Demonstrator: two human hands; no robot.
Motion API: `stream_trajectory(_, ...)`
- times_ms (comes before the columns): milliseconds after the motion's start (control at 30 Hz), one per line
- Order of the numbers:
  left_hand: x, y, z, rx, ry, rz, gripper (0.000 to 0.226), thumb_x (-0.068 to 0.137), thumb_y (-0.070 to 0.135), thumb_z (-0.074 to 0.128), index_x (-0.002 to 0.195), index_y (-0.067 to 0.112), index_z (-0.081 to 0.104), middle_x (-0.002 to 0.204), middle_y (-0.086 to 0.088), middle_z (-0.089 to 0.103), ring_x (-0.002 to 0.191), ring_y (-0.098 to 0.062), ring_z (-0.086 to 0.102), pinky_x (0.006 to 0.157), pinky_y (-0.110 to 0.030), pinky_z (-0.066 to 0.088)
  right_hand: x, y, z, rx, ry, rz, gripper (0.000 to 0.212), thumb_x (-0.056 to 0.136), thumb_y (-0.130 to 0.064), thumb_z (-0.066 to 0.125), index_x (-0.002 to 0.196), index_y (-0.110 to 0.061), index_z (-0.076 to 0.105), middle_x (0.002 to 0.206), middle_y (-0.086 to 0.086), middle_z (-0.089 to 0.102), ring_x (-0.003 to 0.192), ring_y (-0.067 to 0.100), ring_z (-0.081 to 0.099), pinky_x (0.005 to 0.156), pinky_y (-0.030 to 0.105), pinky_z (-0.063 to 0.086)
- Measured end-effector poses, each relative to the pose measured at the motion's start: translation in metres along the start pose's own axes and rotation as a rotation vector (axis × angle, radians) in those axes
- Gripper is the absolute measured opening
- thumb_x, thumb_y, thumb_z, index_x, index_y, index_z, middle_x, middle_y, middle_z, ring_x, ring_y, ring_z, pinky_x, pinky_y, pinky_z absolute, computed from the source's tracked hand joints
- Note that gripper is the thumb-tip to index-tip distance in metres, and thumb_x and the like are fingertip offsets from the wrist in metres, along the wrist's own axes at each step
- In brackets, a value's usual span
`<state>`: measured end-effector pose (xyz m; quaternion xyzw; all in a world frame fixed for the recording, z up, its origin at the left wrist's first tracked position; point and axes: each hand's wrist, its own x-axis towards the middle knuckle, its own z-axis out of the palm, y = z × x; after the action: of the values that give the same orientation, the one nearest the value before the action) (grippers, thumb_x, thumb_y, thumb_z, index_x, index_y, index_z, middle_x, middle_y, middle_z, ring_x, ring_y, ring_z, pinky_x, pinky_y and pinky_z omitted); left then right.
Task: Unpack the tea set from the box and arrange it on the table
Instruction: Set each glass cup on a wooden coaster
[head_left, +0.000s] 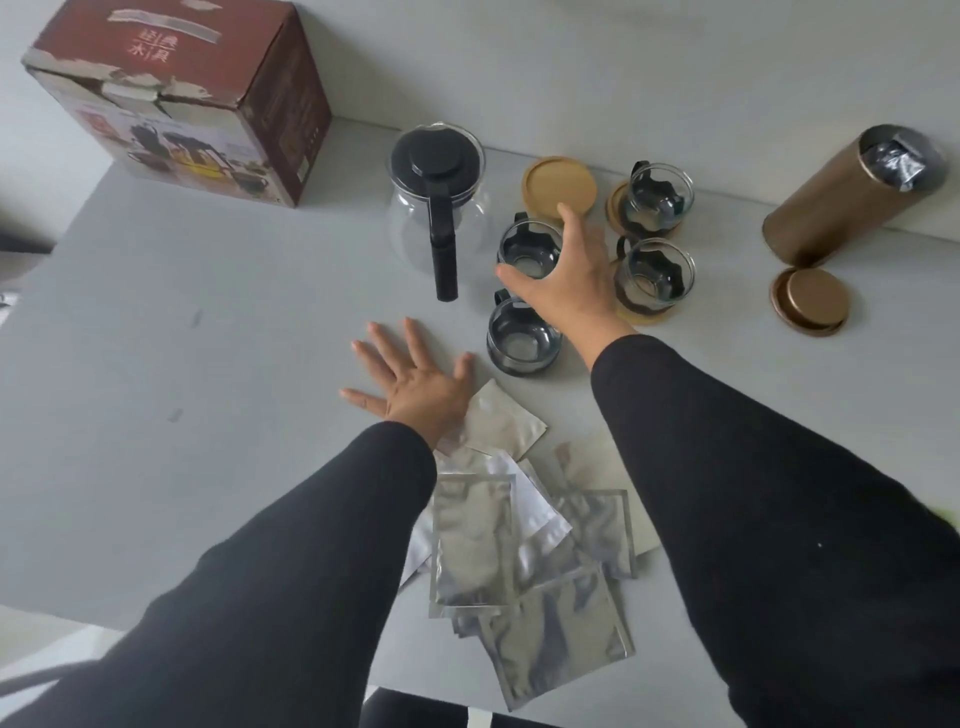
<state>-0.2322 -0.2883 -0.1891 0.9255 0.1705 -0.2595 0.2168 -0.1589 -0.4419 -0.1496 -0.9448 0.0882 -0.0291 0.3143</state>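
Glass cup (529, 248) under spread right hand (563, 280).

Left hand (415, 384) flat, fingers splayed; right hand (566, 280) outstretched, fingers spread.

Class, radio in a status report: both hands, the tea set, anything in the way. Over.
Left hand flat on table, open. Right hand open, spread over a glass cup. Teapot and four cups out, two on coasters. Foil packets clutter near edge.
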Motion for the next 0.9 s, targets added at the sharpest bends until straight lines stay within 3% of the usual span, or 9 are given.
stream_trajectory(167, 0.002, -0.001, 0.000, -0.005, -0.038, 0.023, 0.086, 0.088, 0.068, 0.025, 0.148, 0.027, -0.022, 0.148, -0.008, -0.042, 0.134, -0.032, -0.041, 0.101, -0.068, -0.017, 0.010, -0.005, 0.010, 0.082, -0.096, 0.114, 0.104, 0.068, -0.059, 0.073, 0.147, -0.020, 0.017, 0.144, 0.010, 0.031, 0.134, 0.027, 0.031, 0.108, 0.038, 0.032)
stream_trajectory(333, 0.002, 0.000, 0.002, 0.004, -0.056, 0.022, 0.086, 0.088, 0.069, 0.024, 0.147, 0.027, -0.023, 0.147, -0.009, -0.043, 0.134, -0.033, -0.041, 0.101, -0.069, -0.017, 0.015, 0.001, 0.007, 0.098, -0.076, 0.103, 0.097, 0.071, -0.043, 0.078, 0.146, -0.014, 0.023, 0.145, 0.008, 0.036, 0.133, 0.024, 0.035, 0.106, 0.030, 0.031)
stream_trajectory(533, -0.001, 0.003, 0.003, 0.017, -0.047, 0.022, 0.087, 0.087, 0.070, 0.024, 0.147, 0.027, -0.022, 0.148, -0.010, -0.041, 0.134, -0.034, -0.040, 0.101, -0.069, -0.016, 0.008, 0.005, -0.005, 0.170, 0.131, 0.062, 0.076, 0.070, -0.040, 0.077, 0.134, -0.017, 0.042, 0.131, 0.003, 0.048, 0.114, 0.015, 0.047, 0.085, 0.016, 0.032)
stream_trajectory(633, -0.001, 0.004, 0.005, 0.027, -0.032, 0.018, 0.088, 0.086, 0.071, 0.024, 0.148, 0.027, -0.021, 0.149, -0.009, -0.040, 0.136, -0.033, -0.038, 0.102, -0.069, -0.015, -0.004, 0.008, -0.021, 0.225, 0.266, -0.005, 0.070, 0.065, -0.036, 0.079, 0.125, -0.011, 0.051, 0.121, 0.005, 0.053, 0.103, 0.013, 0.050, 0.081, 0.011, 0.033)
stream_trajectory(800, -0.002, 0.001, 0.005, 0.055, 0.006, 0.028, 0.088, 0.086, 0.073, 0.022, 0.148, 0.027, -0.020, 0.151, -0.009, -0.037, 0.137, -0.033, -0.035, 0.104, -0.069, -0.013, -0.043, 0.028, -0.038, 0.286, 0.459, -0.085, 0.070, 0.058, -0.038, 0.075, 0.117, -0.003, 0.056, 0.112, 0.010, 0.059, 0.099, 0.022, 0.058, 0.087, 0.025, 0.047)
stream_trajectory(900, -0.005, 0.001, 0.006, 0.065, 0.031, 0.031, 0.089, 0.085, 0.074, 0.022, 0.149, 0.027, -0.019, 0.152, -0.009, -0.035, 0.138, -0.032, -0.034, 0.105, -0.069, -0.012, -0.078, 0.051, -0.041, 0.261, 0.481, -0.116, 0.070, 0.059, -0.032, 0.081, 0.117, -0.001, 0.056, 0.110, 0.012, 0.059, 0.099, 0.022, 0.059, 0.087, 0.025, 0.049)
